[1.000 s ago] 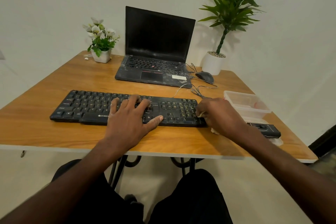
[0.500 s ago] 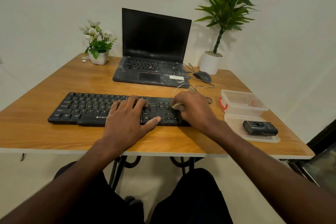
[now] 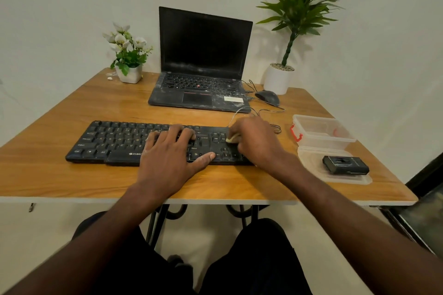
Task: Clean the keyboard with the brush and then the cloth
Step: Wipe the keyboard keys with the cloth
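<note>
A black keyboard (image 3: 115,141) lies across the front of the wooden table (image 3: 72,108). My left hand (image 3: 172,151) rests flat on its middle keys, fingers spread and thumb out to the right. My right hand (image 3: 256,139) is curled over the keyboard's right part and grips a small pale yellowish thing (image 3: 232,138), only a tip of which shows against the keys; I cannot tell whether it is the brush or the cloth.
Behind the keyboard stands an open dusty laptop (image 3: 201,74), with a mouse (image 3: 267,97) and cables to its right. A flower pot (image 3: 129,73) and a tall potted plant (image 3: 279,78) flank it. At right are a clear plastic box (image 3: 321,132) and its lid (image 3: 309,158) bearing a black device (image 3: 345,165).
My right hand has moved left from the keyboard's right end onto its right-hand keys with the pale thing. My left hand has stayed on the middle keys.
</note>
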`<state>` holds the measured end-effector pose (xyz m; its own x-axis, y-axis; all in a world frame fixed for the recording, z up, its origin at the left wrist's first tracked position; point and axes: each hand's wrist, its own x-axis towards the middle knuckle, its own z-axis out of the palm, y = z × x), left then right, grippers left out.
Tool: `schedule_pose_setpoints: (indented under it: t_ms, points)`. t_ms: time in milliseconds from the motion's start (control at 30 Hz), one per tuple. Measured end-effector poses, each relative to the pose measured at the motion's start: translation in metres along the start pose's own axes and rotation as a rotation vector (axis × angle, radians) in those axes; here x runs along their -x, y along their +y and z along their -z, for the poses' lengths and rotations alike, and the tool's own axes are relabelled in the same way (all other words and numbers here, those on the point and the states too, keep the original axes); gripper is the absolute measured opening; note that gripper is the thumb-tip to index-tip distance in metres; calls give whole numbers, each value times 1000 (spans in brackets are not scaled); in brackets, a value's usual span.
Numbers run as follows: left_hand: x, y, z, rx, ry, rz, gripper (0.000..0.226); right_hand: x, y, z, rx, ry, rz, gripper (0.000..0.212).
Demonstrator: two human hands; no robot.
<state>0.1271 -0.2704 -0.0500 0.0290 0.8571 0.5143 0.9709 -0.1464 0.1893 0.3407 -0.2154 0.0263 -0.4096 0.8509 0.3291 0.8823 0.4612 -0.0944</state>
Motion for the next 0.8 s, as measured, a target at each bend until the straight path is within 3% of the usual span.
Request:
schedule_pose_setpoints:
  t_ms: [200, 433, 500, 667, 800]
  points:
    - [-1, -1, 1, 13, -9, 2, 71, 6, 28, 5, -16, 35, -235, 27]
    - [0, 0, 2, 16, -14, 2, 70, 23, 23, 23, 159, -109, -380, 28]
    - [0, 0, 3, 25, -6, -5, 69, 22, 21, 28, 40, -90, -368, 30]
    - [2, 2, 11, 65, 38, -3, 56, 18, -5, 18, -602, 171, -350, 27]
    - [3, -15, 31, 189, 162, 64, 36, 17, -38, -2, -978, 148, -369, 27]
